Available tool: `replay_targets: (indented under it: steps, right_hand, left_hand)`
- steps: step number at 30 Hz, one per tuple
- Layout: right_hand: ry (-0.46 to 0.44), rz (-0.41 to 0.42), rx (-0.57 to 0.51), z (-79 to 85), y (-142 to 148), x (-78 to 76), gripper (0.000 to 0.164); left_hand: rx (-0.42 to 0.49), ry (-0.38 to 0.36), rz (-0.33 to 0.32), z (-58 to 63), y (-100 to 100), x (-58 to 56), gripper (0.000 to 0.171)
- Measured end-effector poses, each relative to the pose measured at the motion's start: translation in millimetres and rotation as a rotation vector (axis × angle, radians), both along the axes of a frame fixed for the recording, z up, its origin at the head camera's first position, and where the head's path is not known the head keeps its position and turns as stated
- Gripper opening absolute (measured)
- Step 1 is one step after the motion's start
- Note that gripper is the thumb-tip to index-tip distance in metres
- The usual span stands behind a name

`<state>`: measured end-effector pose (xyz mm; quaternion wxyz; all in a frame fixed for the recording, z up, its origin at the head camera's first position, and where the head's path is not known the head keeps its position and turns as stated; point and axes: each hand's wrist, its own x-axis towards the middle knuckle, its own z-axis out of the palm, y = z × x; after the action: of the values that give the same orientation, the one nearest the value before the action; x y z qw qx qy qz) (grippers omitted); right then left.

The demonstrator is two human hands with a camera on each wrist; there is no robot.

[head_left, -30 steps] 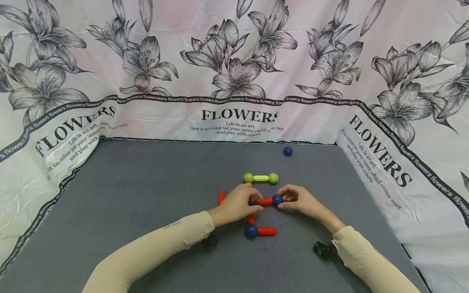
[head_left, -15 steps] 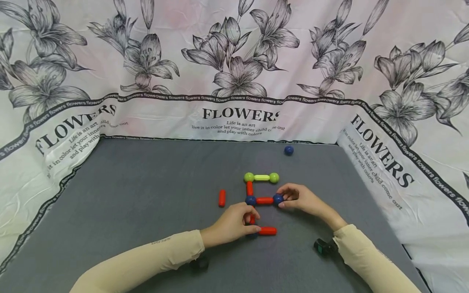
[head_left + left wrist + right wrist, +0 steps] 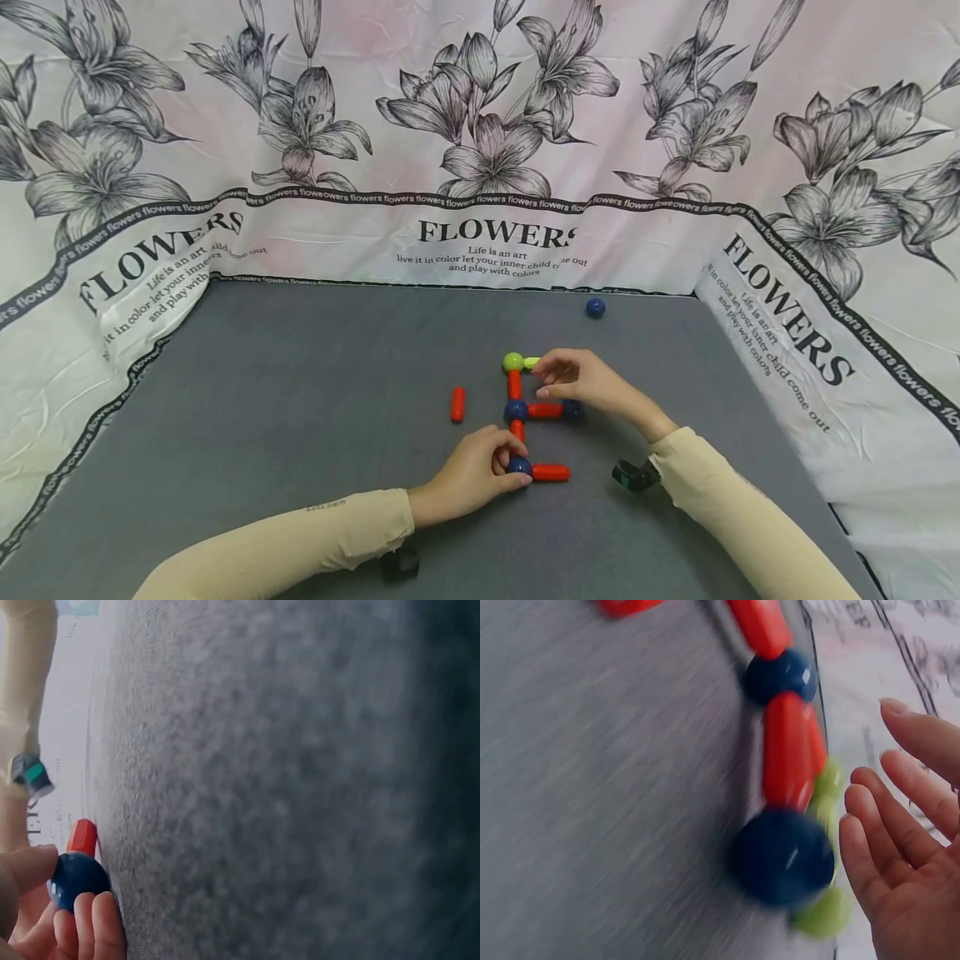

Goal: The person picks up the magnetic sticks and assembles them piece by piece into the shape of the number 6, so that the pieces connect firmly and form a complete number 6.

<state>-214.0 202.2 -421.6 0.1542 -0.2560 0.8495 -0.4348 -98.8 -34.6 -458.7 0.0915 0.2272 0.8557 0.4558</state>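
A figure of red and green sticks joined by balls lies on the grey table. My left hand pinches its lower blue ball between thumb and fingers, also visible in the left wrist view. From that ball a red stick points right. Over the upper part hovers my right hand, fingers loosely bent and holding nothing. It hides the right end of the green stick in the head view. Below it lie the middle red stick and its end blue ball, apart from the fingers.
A loose red stick lies left of the figure. One loose blue ball rests near the table's back edge. Flower-printed cloth walls the table at the back and sides.
My left hand has moved down from the middle blue ball to the lower one and now grips it. My right hand has let go of the end blue ball and moved up and left.
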Motion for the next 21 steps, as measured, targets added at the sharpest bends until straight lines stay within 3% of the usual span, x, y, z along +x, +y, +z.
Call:
replay_targets:
  steps: [5, 11, 21]
  right_hand:
    - [-0.009, 0.111, -0.003, 8.3, -33, -10.1, 0.038]
    - [-0.041, 0.272, 0.011, 7.0, -68, -20.4, 0.036]
    - [-0.088, 0.347, 0.115, -3.3, -98, -29.5, 0.029]
  left_hand:
    - [0.042, -0.076, 0.043, -0.6, 0, 1.3, 0.028]
    - [0.147, -0.307, 0.078, 3.1, -2, 4.4, 0.033]
    - [0.239, -0.489, 0.078, 1.5, -5, 7.0, 0.032]
